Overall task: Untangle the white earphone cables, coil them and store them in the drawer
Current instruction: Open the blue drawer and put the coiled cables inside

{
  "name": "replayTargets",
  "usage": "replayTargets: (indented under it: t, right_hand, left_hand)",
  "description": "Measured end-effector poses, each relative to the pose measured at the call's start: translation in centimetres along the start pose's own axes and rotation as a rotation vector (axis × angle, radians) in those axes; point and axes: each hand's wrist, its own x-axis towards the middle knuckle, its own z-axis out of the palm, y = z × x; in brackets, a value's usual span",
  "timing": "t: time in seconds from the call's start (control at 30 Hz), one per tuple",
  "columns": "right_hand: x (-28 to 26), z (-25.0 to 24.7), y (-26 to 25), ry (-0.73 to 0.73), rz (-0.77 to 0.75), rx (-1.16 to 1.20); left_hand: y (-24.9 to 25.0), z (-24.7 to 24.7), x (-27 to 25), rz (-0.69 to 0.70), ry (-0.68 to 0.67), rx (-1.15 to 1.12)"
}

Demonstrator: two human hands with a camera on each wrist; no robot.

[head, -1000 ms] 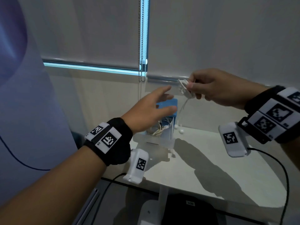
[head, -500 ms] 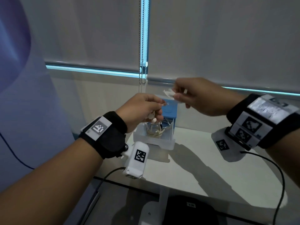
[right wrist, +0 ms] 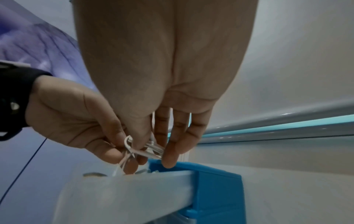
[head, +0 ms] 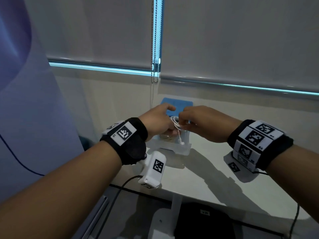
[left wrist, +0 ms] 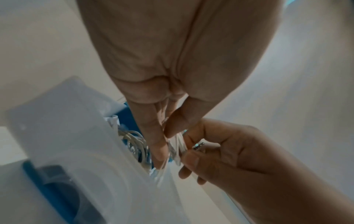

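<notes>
The white earphone cable (head: 175, 124) is bunched into a small coil between my two hands, just above the open drawer (head: 179, 149). The translucent drawer stands pulled out of a small blue drawer unit (head: 179, 104). My left hand (head: 166, 125) pinches the coil (left wrist: 177, 145) between thumb and fingers. From the other side my right hand (head: 185, 122) pinches the same coil (right wrist: 147, 149) with thumb and fingertips. One earbud (head: 182, 143) dangles down to the drawer's front rim. The left wrist view shows more coiled cables (left wrist: 134, 144) inside the drawer.
The drawer unit stands at the back of a white table (head: 198, 178), against the wall under roller blinds. A bead chain (head: 154, 73) hangs behind it. A purple-blue panel (head: 25, 118) closes off the left side. Something black (head: 198, 221) sits under the table's front edge.
My left hand went from open and reaching to holding the cable. Both hands dropped from chest height and came together just over the open drawer.
</notes>
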Motion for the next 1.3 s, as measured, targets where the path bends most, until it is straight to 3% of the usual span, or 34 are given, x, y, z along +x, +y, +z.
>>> replayTargets:
  t: [0.37,0.5,0.77,1.03,1.3]
  right_hand:
    - [-0.4,0.2,-0.4,-0.051,-0.023,-0.009]
    - [-0.6,-0.3,-0.4,-0.074,-0.047,-0.045]
    - [-0.2,-0.2,-0.6,-0.071,-0.085,-0.074]
    - [0.5,0.4,-0.8,-0.095,-0.051,-0.060]
    - [0.3,-0.1,-0.9,-0.159,0.013,0.018]
  left_hand:
    - [-0.5,-1.2,-0.2,0.140,-0.129,0.636]
    - [-1.1,-1.3,0.2,0.205,-0.105,0.839]
    - [-0.6,-1.2,1.2,0.209,-0.034,0.996]
    - [0.0,-1.8,2.1,0.157,-0.163,1.073]
    - [0.0,-2.0,2.5,0.172,-0.177,1.224]
